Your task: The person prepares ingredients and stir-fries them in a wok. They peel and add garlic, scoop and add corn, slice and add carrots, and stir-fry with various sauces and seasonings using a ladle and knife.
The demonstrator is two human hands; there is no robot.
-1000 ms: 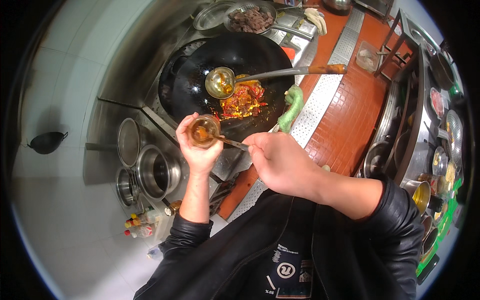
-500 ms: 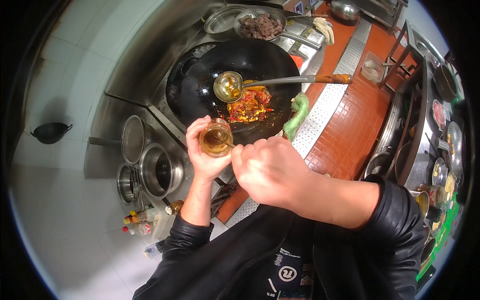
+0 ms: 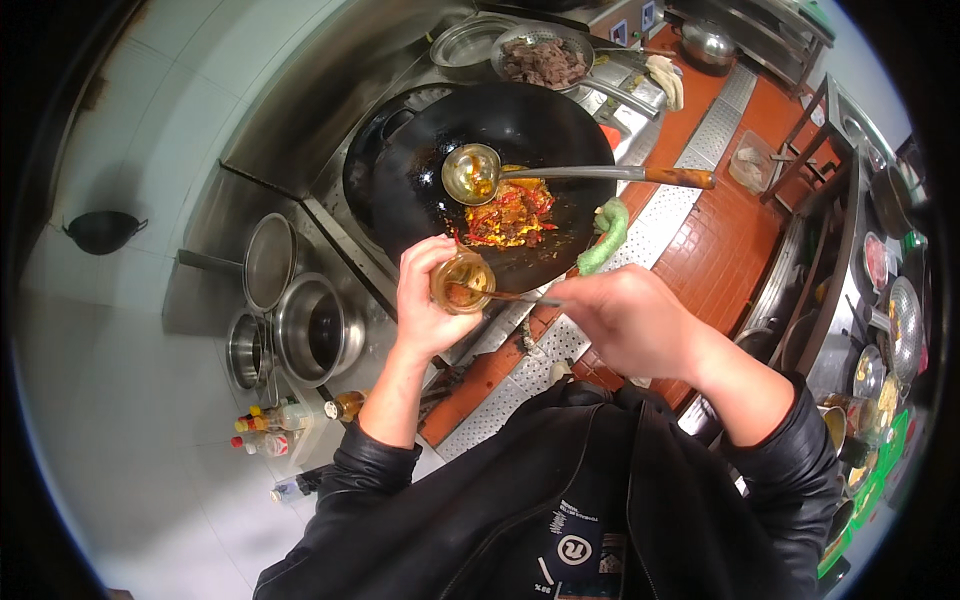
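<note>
My left hand (image 3: 425, 295) is wrapped round a glass jar (image 3: 463, 281) at the near edge of the black wok (image 3: 420, 150). A little brown seasoning shows inside the jar. My right hand (image 3: 635, 320), somewhat blurred, grips the end of a thin spoon (image 3: 515, 297) whose other end is in the jar. In the wok lies a red and yellow mix of chillies and sauce (image 3: 512, 215). A ladle (image 3: 470, 176) rests across the wok, its wooden handle over the right rim, with some oily sauce in its bowl. A green cloth (image 3: 606, 237) hangs on the rim.
Beyond the wok, a perforated strainer (image 3: 575, 40) holds dark cooked meat (image 3: 545, 64). Steel pots (image 3: 350, 345) and a sieve (image 3: 270, 262) stand at left, above several bottles (image 3: 268, 442). At right, a counter carries several dishes. A metal drain grate (image 3: 690, 160) crosses the red tiled floor.
My right hand has drawn back to the right from the jar, so more of the spoon shows. My left hand and the jar appear slightly further right, as the whole view has shifted.
</note>
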